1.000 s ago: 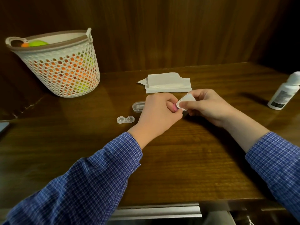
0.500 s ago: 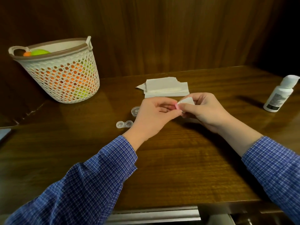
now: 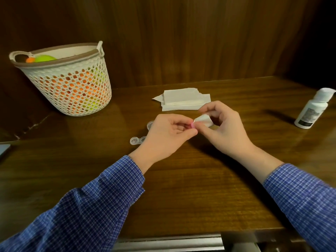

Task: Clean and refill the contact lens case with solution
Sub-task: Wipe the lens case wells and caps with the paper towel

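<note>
My left hand (image 3: 168, 135) pinches a small pink cap (image 3: 192, 126) at its fingertips above the table's middle. My right hand (image 3: 223, 131) holds a folded white tissue piece (image 3: 203, 120) pressed against that cap. The clear lens case base (image 3: 138, 140), with two open wells, lies on the wood just left of my left hand. A clear small item (image 3: 150, 124) peeks out behind my left hand; what it is I cannot tell. The white solution bottle (image 3: 313, 110) stands capped at the far right.
A stack of white tissues (image 3: 183, 101) lies behind my hands. A white mesh basket (image 3: 67, 79) with orange and green items stands at the back left. The wooden table (image 3: 181, 188) ends near me at a metal strip (image 3: 167, 243). A wood panel wall rises behind.
Both hands stayed together on the cap; my right hand's fingers spread and the tissue turned against the cap. The camera tilted up slightly, so everything sits lower in view.
</note>
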